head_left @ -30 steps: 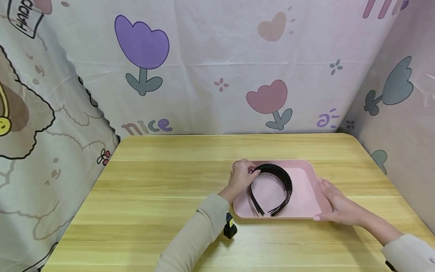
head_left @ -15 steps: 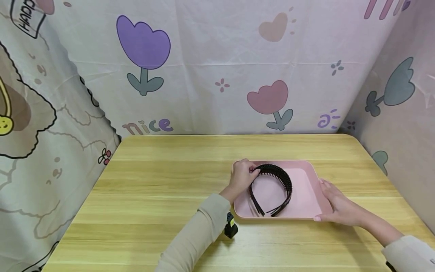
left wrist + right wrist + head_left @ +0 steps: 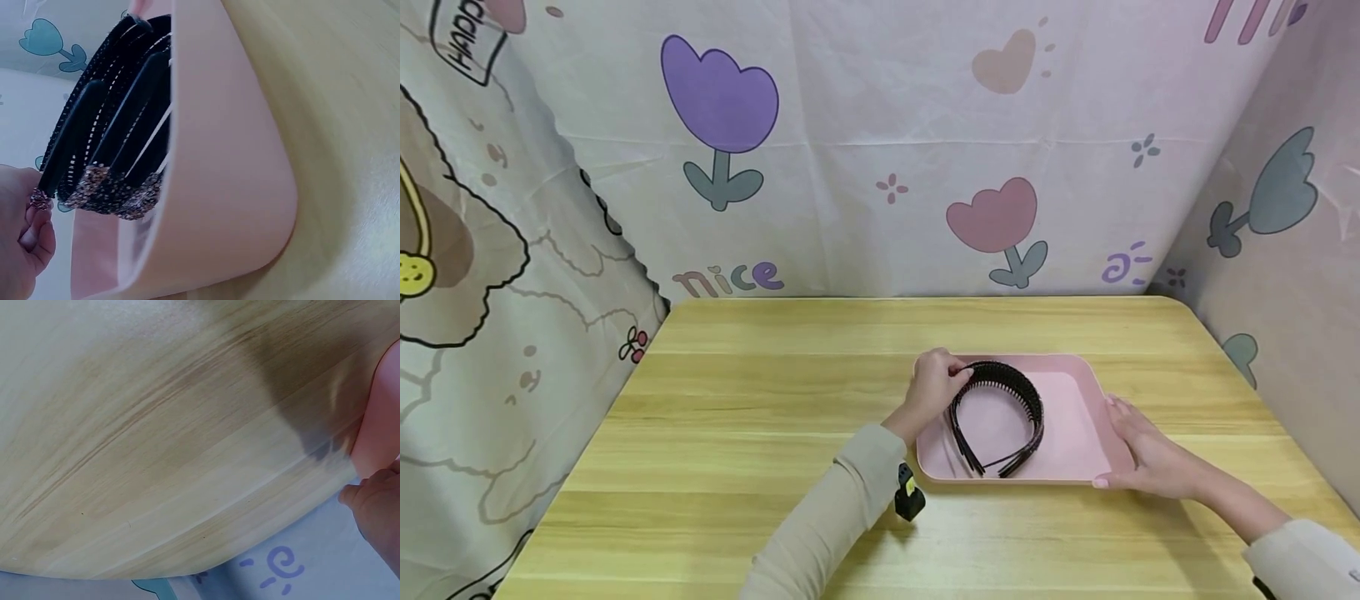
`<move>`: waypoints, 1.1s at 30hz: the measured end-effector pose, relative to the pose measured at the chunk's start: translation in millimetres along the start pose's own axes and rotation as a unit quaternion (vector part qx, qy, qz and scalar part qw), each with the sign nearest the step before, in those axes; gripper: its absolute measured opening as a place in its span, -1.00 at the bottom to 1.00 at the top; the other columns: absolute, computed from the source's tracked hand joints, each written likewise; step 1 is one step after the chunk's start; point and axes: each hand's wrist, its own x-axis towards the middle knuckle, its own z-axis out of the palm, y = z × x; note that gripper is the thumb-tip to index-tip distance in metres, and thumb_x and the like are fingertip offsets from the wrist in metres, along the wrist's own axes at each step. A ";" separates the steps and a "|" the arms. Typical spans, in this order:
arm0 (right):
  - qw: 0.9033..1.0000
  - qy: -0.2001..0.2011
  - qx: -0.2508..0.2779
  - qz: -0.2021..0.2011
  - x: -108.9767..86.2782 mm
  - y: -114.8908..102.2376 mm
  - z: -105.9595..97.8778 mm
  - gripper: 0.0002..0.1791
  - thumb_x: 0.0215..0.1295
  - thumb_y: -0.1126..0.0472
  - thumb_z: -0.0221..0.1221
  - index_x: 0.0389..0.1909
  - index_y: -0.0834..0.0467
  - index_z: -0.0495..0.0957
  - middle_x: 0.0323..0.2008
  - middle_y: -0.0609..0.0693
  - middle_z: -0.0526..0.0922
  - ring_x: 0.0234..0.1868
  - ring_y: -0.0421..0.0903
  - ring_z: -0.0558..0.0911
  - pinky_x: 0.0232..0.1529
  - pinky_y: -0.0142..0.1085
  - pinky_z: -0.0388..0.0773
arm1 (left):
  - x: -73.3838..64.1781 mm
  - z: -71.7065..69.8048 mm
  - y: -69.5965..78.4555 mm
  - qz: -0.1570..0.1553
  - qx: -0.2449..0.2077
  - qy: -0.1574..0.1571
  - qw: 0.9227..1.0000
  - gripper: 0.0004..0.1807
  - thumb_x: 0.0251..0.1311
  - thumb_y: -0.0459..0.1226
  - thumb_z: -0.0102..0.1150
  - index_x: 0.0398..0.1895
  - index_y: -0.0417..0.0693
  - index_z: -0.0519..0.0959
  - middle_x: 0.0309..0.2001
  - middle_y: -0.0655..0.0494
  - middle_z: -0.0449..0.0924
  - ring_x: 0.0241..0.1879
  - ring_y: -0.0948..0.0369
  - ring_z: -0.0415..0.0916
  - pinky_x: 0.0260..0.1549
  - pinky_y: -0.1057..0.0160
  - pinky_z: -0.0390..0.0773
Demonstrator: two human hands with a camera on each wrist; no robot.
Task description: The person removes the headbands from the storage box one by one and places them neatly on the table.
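Several black toothed headbands (image 3: 1018, 392) stand nested in the left part of a pink tray (image 3: 1078, 417). My left hand (image 3: 931, 385) pinches the outermost one at the upper left of the bundle, its thumb and fingertips on the band. In the left wrist view, the pinched headband (image 3: 75, 134) has a glittery patch right at the fingers, and the headbands beside it carry similar glitter. My right hand (image 3: 1157, 454) lies against the tray's right end, fingers along the side wall and thumb at the front corner. The right wrist view catches only part of that hand and the tray's pink wall.
The tray sits on a light wood-grain table (image 3: 760, 400), right of its middle. Printed cloth (image 3: 850, 167) with flowers and hearts hangs behind and on both sides. A small black device (image 3: 909, 493) hangs at the left sleeve cuff.
The left hand keeps its pinch with barely any shift. One thin headband leg at the front of the bundle now slants across the gap toward the left. The right hand and tray stay put.
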 end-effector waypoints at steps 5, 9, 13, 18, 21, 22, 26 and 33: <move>1.000 -0.003 0.001 0.007 1.1 -1.1 -0.7 0.24 -0.19 0.00 0.43 0.29 0.61 -0.09 0.25 0.65 -0.02 0.33 0.50 -0.10 0.14 -0.79 -0.48 | 3.8 -4.6 -2.6 0.016 -0.043 0.018 0.999 -0.90 0.06 -0.34 0.28 -0.45 -0.21 0.71 -0.48 -0.02 0.68 -0.46 0.19 0.58 -0.48 0.51 0.51; 1.000 -0.004 0.002 0.009 1.0 -1.2 -0.6 0.24 -0.19 0.00 0.43 0.29 0.61 -0.09 0.25 0.65 -0.02 0.33 0.50 -0.09 0.13 -0.80 -0.48 | 5.9 -10.4 -6.6 0.027 -0.067 0.034 0.997 -0.89 0.06 -0.36 0.27 -0.50 -0.25 0.70 -0.51 -0.06 0.66 -0.50 0.17 0.56 -0.52 0.53 0.49; 1.000 -0.003 0.000 0.003 1.4 -0.6 -0.6 0.24 -0.20 0.00 0.43 0.29 0.61 -0.09 0.25 0.65 -0.02 0.34 0.49 -0.09 0.14 -0.80 -0.47 | 7.5 -17.6 -12.4 0.018 -0.079 0.045 0.996 -0.91 0.05 -0.40 0.25 -0.48 -0.29 0.69 -0.49 -0.10 0.66 -0.48 0.15 0.57 -0.51 0.52 0.50; 1.000 -0.001 -0.003 -0.004 1.8 -0.4 -1.3 0.25 -0.21 -0.01 0.44 0.30 0.59 -0.10 0.24 0.65 0.00 0.34 0.48 -0.09 0.14 -0.80 -0.46 | 7.9 -26.7 -20.0 -0.006 -0.086 0.054 0.995 -0.92 0.03 -0.43 0.24 -0.48 -0.31 0.69 -0.48 -0.12 0.67 -0.47 0.13 0.58 -0.51 0.46 0.54; 1.000 -0.001 -0.001 -0.005 1.9 -0.7 -1.7 0.26 -0.21 -0.01 0.44 0.30 0.59 -0.11 0.24 0.66 -0.01 0.34 0.49 -0.08 0.14 -0.80 -0.46 | 7.6 -31.3 -24.2 -0.026 -0.084 0.057 0.995 -0.91 0.05 -0.40 0.25 -0.47 -0.30 0.69 -0.48 -0.11 0.66 -0.49 0.16 0.56 -0.53 0.46 0.53; 1.000 -0.001 -0.001 -0.006 2.0 -0.7 -1.7 0.26 -0.21 -0.01 0.44 0.30 0.59 -0.11 0.24 0.66 -0.01 0.33 0.49 -0.08 0.14 -0.80 -0.46 | 7.4 -32.8 -25.4 -0.033 -0.084 0.058 0.994 -0.90 0.05 -0.40 0.25 -0.47 -0.29 0.69 -0.48 -0.11 0.66 -0.49 0.17 0.55 -0.53 0.46 0.52; 1.000 0.004 -0.002 -0.011 1.7 -0.5 -0.9 0.25 -0.22 0.00 0.45 0.29 0.60 -0.09 0.23 0.67 0.01 0.33 0.49 -0.07 0.15 -0.79 -0.45 | 7.1 -37.7 -29.7 -0.053 -0.083 0.061 0.993 -0.90 0.06 -0.38 0.25 -0.46 -0.29 0.69 -0.48 -0.11 0.65 -0.49 0.18 0.54 -0.53 0.46 0.52; 1.000 0.005 -0.001 -0.010 0.5 -0.6 -0.4 0.24 -0.22 0.01 0.44 0.27 0.63 -0.07 0.22 0.68 0.00 0.33 0.49 -0.09 0.15 -0.80 -0.46 | 6.6 -45.1 -36.2 -0.058 -0.082 0.072 0.992 -0.89 0.05 -0.38 0.26 -0.48 -0.30 0.68 -0.49 -0.11 0.64 -0.51 0.18 0.52 -0.56 0.45 0.49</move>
